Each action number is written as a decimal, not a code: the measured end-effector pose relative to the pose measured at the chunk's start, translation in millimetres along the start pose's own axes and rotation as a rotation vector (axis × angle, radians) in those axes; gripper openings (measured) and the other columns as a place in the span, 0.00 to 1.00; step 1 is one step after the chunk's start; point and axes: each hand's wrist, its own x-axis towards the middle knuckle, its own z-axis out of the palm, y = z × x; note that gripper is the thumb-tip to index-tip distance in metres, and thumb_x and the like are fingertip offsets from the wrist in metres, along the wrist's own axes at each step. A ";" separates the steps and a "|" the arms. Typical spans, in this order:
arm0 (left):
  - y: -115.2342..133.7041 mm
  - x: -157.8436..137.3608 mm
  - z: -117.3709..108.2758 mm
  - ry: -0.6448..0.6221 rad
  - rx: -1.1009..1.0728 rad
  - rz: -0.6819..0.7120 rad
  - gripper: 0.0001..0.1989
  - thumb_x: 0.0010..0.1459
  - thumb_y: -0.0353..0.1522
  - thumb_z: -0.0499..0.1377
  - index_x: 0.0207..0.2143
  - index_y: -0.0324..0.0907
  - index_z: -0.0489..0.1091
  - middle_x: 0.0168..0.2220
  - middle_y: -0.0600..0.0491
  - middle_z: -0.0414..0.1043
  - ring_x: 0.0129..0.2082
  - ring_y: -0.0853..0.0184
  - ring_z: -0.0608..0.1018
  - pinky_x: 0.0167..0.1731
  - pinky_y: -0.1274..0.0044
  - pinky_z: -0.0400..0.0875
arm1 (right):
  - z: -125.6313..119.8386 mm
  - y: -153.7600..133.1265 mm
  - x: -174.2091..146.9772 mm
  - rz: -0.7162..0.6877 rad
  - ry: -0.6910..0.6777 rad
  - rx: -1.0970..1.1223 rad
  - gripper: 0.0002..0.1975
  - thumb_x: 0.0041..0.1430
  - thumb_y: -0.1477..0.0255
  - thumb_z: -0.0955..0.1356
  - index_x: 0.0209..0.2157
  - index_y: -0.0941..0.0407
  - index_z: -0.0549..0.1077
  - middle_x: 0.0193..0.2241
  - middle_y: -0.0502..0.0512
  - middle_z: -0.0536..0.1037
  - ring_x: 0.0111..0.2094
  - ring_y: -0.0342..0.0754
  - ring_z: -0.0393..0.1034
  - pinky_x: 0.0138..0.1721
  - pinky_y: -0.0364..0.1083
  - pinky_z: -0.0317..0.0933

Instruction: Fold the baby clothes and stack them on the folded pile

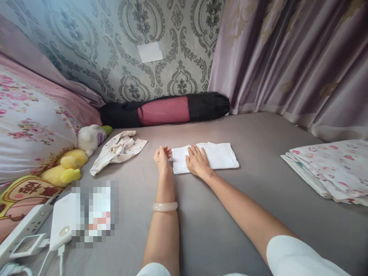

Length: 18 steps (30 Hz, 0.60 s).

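Observation:
A white cloth (222, 155), folded into a flat oblong, lies on the grey bed sheet. My right hand (197, 160) rests palm down on its left half, fingers stretched out. Just off the cloth's left end is my left hand (162, 157), turned on its side with its fingers curled in. I see nothing inside those fingers, and they come close to the cloth's edge. Farther left lies a crumpled cream garment (119, 149) with a small print.
Folded printed cloths (330, 168) lie at the right. A black and pink rolled bag (163, 110) lines the wall. At the left are plush toys (67, 165), a floral pillow (31, 126), a power strip (36, 220), a white device (64, 220) with cables, and a blurred-out item.

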 end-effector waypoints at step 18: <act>-51.8 -29.9 24.9 -0.621 1.060 0.711 0.17 0.60 0.28 0.53 0.52 0.38 0.66 0.50 0.41 0.73 0.52 0.59 0.74 0.54 0.66 0.67 | -17.1 45.1 -9.4 0.073 -0.010 0.016 0.28 0.68 0.68 0.52 0.64 0.66 0.58 0.66 0.63 0.56 0.67 0.54 0.45 0.66 0.56 0.37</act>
